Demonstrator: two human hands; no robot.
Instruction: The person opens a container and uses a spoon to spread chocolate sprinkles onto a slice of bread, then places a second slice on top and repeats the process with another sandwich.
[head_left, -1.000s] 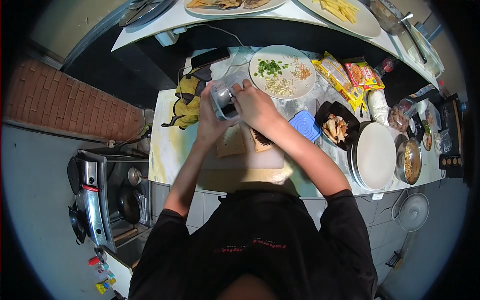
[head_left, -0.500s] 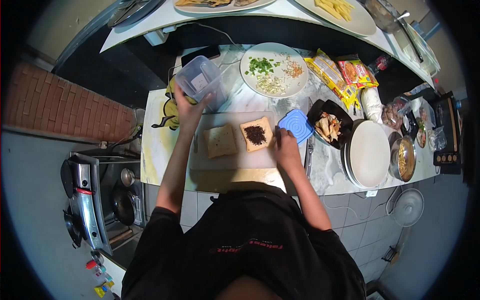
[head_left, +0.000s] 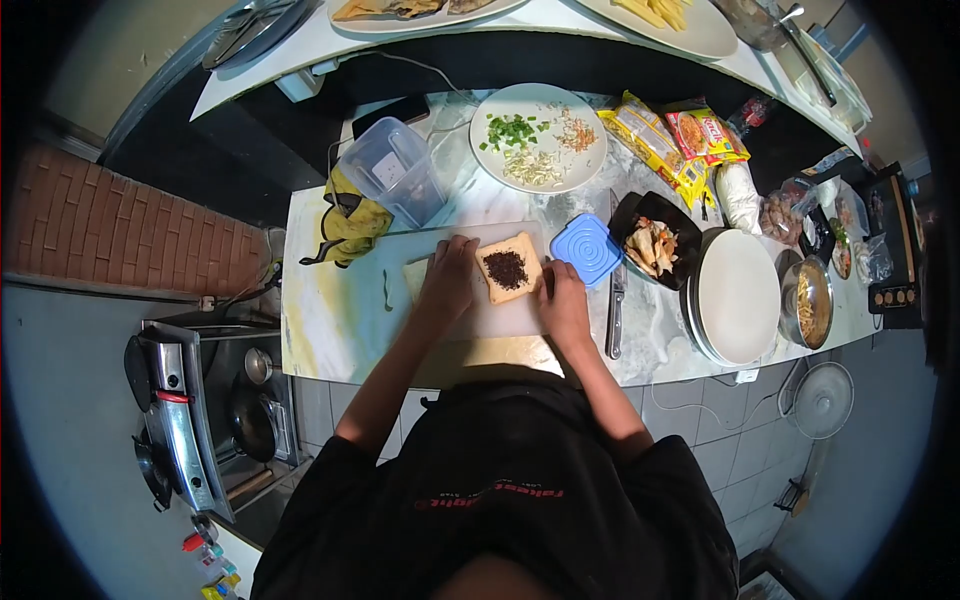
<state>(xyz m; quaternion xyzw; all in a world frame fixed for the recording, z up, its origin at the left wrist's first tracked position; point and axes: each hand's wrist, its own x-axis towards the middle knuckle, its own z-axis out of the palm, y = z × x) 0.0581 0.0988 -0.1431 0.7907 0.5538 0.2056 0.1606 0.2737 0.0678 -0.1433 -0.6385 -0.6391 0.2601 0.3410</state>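
Observation:
My left hand [head_left: 447, 278] lies over the plain slice of bread [head_left: 414, 274], its fingers bent down around the slice and covering most of it. Beside it, a slice of bread topped with dark chocolate sprinkles [head_left: 507, 270] rests on the white cutting board [head_left: 500, 318]. At that slice's right edge is my right hand [head_left: 566, 300], fingers curled together; whatever they may hold is hidden. Just beyond it lies a blue square lid [head_left: 586, 249]. A clear plastic container [head_left: 393, 176] stands behind the board, near bananas [head_left: 350, 220].
A plate of chopped greens and garlic [head_left: 540, 178] sits at the back. To the right are a knife [head_left: 615, 325], a black bowl of food [head_left: 652, 246], stacked white plates [head_left: 741, 300], yellow noodle packets [head_left: 655, 140] and a metal bowl [head_left: 806, 303]. A stove [head_left: 175, 430] stands at left.
My left hand has let go of the clear container, now standing by the bananas, and come down onto the plain slice. The right hand stays by the topped slice.

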